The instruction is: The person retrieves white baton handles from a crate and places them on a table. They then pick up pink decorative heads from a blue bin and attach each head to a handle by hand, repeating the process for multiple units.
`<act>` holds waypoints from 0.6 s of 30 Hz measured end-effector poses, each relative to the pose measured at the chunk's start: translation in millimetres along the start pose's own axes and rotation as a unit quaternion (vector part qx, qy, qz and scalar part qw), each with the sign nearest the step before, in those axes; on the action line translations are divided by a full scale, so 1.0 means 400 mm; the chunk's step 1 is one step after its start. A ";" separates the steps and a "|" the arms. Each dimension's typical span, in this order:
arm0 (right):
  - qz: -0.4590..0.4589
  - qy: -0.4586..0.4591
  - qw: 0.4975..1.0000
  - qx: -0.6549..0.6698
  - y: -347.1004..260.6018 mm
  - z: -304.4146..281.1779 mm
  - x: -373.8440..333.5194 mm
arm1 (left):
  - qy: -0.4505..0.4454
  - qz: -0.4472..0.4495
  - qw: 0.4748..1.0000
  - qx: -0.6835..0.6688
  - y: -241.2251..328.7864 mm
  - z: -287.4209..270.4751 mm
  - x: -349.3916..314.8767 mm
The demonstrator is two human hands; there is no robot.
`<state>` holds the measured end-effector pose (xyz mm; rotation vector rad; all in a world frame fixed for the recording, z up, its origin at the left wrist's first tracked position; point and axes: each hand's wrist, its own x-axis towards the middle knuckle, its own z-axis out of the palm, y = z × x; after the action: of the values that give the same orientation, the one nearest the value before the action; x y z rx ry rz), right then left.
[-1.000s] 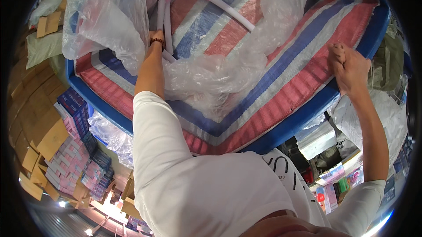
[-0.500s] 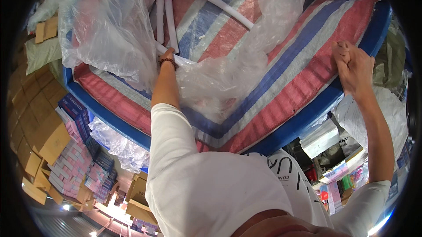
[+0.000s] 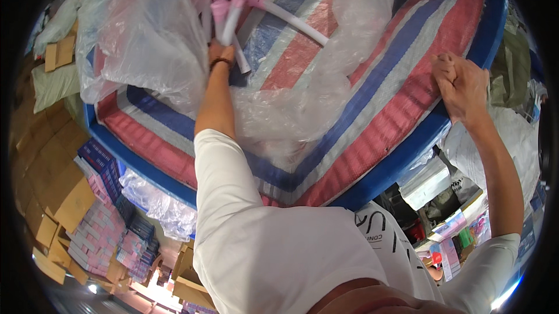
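Note:
My left hand [image 3: 221, 53] is closed around a white tube with a pink flared end [image 3: 232, 20], held nearly upright among others like it. Several such white-and-pink tubes lie close by, one of them slanting to the right across the striped sheet [image 3: 294, 22]. Clear plastic film [image 3: 279, 107] is bunched in front of the hand and beside it. My right hand [image 3: 463, 86] is curled into a fist at the right edge of the striped red, blue and white sheet; whether anything is inside the fingers is hidden.
A blue rim [image 3: 384, 171] runs around the striped sheet, right in front of my body. Stacked pink and blue boxes [image 3: 99, 226] and open cardboard cartons [image 3: 70, 197] stand at lower left. White bags [image 3: 483, 145] and mixed goods crowd the right side.
My left hand has moved slightly up, and the tube in it has swung from lying flat to nearly upright, its pink end now showing. The right fist has barely shifted.

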<state>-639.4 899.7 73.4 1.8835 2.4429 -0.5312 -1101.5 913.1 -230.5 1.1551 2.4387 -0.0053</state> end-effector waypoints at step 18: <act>-0.011 0.018 1.000 0.004 -0.028 -0.007 0.011 | -0.225 0.119 0.959 -0.124 0.049 0.125 0.055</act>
<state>-650.5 902.0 78.0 1.8881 2.4900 -0.5132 -1080.0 932.7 -280.8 1.1759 1.8360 0.0977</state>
